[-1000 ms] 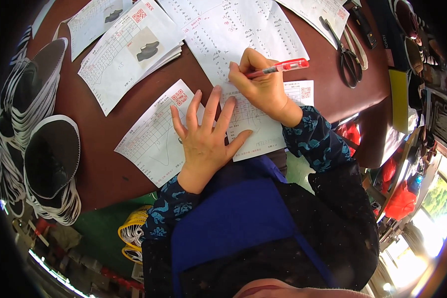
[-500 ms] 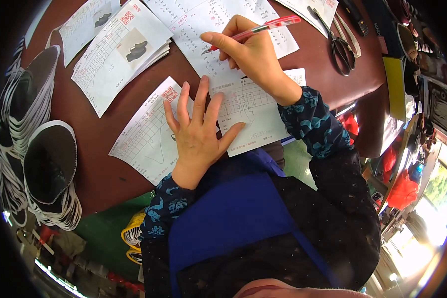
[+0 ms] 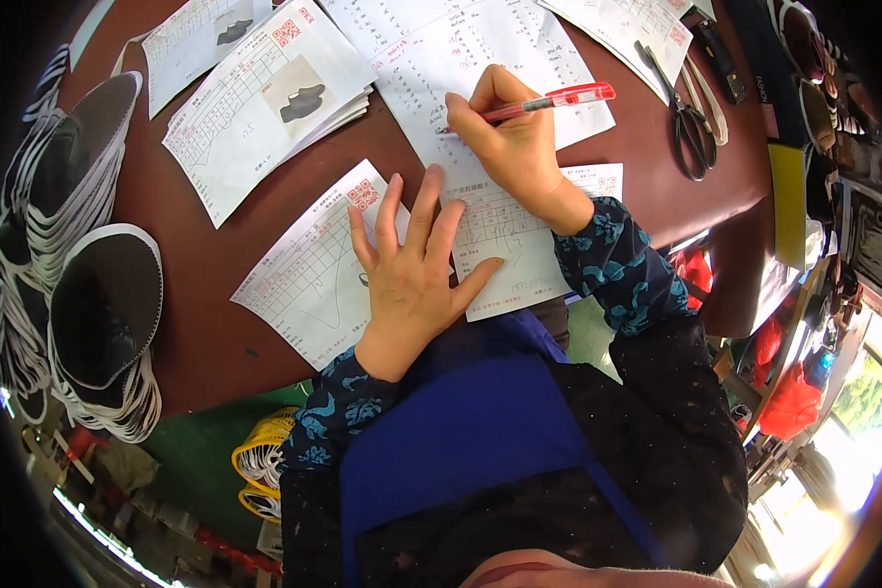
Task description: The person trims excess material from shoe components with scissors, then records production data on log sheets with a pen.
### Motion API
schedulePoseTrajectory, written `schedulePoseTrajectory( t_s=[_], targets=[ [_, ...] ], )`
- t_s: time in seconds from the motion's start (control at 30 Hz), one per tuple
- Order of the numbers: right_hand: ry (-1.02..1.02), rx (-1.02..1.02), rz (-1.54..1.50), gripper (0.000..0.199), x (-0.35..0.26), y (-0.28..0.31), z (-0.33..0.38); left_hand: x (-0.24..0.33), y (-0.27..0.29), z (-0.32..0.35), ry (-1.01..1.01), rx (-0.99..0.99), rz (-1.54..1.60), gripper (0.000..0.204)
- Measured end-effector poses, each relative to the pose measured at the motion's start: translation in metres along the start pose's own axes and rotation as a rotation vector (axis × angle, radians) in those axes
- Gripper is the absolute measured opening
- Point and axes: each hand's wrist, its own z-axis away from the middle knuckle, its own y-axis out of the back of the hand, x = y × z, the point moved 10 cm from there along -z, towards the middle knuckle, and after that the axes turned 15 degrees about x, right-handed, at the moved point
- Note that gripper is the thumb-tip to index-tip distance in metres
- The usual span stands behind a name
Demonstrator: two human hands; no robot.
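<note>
My right hand (image 3: 512, 147) grips a red pen (image 3: 568, 96), its tip down on a sheet covered in handwriting (image 3: 382, 29). Fingers spread, my left hand (image 3: 409, 269) lies flat over the inner edges of two printed forms. One is the left form (image 3: 299, 269), with a grid and a red square code. The other, the right form (image 3: 510, 279), also carries a grid and is partly under my right wrist. The tip of my left middle finger reaches the lower edge of the handwritten sheet.
Stacked shoe pieces (image 3: 108, 304), dark with pale edges, stand at the table's left. A pile of forms with a shoe picture (image 3: 265, 118) lies upper left. Black-handled scissors (image 3: 693, 142) and more papers (image 3: 637, 34) lie upper right on the brown tabletop (image 3: 201, 343).
The table, papers and hands sit slightly farther right and mostly lower in the picture. My right hand has drawn a little closer to my left, still holding the pen on the sheet.
</note>
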Motion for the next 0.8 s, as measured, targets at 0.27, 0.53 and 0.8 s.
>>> schedulePoseTrajectory(
  t_s=[0.27, 0.53, 0.8],
  targets=[
    [0.066, -0.048, 0.133, 0.033, -0.004, -0.008, 0.006, -0.002, 0.000, -0.001, 0.005, 0.007, 0.006, 0.065],
    [0.138, -0.069, 0.173, 0.031, -0.008, -0.008, 0.006, -0.001, 0.000, 0.000, 0.008, 0.009, 0.025, 0.066],
    [0.105, -0.111, 0.195, 0.034, -0.008, -0.014, 0.007, -0.003, 0.000, -0.001, 0.012, 0.005, 0.019, 0.067]
  ],
)
